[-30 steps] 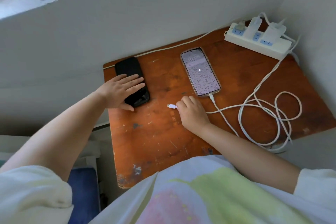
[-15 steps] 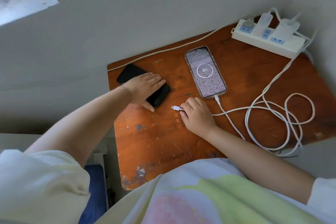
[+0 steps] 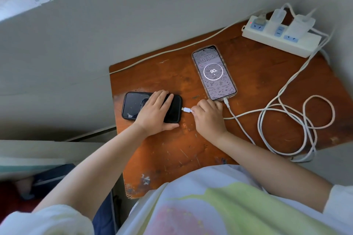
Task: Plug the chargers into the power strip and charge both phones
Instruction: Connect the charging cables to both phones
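A black phone (image 3: 133,105) with a dark screen lies sideways on the wooden table (image 3: 172,154), and my left hand (image 3: 155,113) grips it from above. My right hand (image 3: 208,115) pinches a white cable plug (image 3: 186,109), whose tip sits just short of the black phone's right end. A second phone (image 3: 214,72) lies lit, showing 90 percent, with a white cable (image 3: 228,104) in its bottom port. Two white chargers (image 3: 278,17) (image 3: 300,24) stand plugged into the white power strip (image 3: 277,41) at the back right.
Loose loops of white cable (image 3: 298,120) lie on the table's right side and hang over its front edge. The strip's own cord (image 3: 172,51) runs along the back edge by the grey wall. My shirt covers the table's near edge.
My left hand has turned the black phone sideways and slid it toward the plug. My right hand has brought the plug left, close to the phone's end. The lit phone now shows a charging circle.
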Tool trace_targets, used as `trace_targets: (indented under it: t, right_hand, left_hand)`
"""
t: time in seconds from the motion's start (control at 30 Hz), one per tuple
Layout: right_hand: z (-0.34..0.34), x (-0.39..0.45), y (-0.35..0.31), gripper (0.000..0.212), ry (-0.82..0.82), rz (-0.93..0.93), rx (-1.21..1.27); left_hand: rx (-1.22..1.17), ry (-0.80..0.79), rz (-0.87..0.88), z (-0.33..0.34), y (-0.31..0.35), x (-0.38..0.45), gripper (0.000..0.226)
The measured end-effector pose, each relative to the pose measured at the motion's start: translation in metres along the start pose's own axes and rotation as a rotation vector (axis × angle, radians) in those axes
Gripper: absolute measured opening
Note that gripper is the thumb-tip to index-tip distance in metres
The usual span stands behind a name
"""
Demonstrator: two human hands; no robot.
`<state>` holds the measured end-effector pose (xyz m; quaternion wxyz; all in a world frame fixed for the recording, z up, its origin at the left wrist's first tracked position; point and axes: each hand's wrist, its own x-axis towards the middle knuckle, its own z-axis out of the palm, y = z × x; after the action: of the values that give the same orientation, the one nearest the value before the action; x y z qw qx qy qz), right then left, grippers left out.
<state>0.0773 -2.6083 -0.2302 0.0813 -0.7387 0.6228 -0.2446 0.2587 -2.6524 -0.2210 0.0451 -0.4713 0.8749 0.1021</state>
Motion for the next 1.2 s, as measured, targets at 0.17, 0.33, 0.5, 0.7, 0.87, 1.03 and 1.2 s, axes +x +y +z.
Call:
trace_targets:
  t: [0.17,0.33,0.5,0.7,0.87,1.03,1.2]
  right_hand:
    - [0.0025,-0.0002,0.0018,0.021,0.014,-0.026,-0.008]
    - [0.002,-0.0009,0.0006,0.022,0.014,-0.04,-0.03]
    - [0.0015,0.0002,-0.0002,0.023,0.026,-0.012,-0.029]
    - [0.0018,0.0018,-0.0007,0.024,0.041,-0.027,-0.044]
    - [0.003,0.0005,0.0009,0.026,0.077,-0.079,-0.04]
    - [0.004,0.0,0.0005,0.025,0.094,-0.091,-0.049]
    - [0.0052,0.0015,-0.0012,0.022,0.1,-0.069,-0.061]
  left_hand:
    - [0.035,0.028,0.05,-0.0008,0.0026,-0.0023,0.087]
    - [0.057,0.084,0.091,-0.0011,0.0047,-0.0024,0.087]
    - [0.064,0.08,0.084,-0.0001,0.0059,-0.003,0.087]
    - [0.09,0.049,0.072,0.0003,0.0059,-0.0036,0.084]
    - [0.081,0.069,0.046,0.0001,0.0073,-0.0039,0.086]
    - [0.076,0.062,0.04,-0.001,0.0084,-0.004,0.086]
    - [0.078,0.058,0.042,-0.0002,0.0087,-0.0039,0.086]
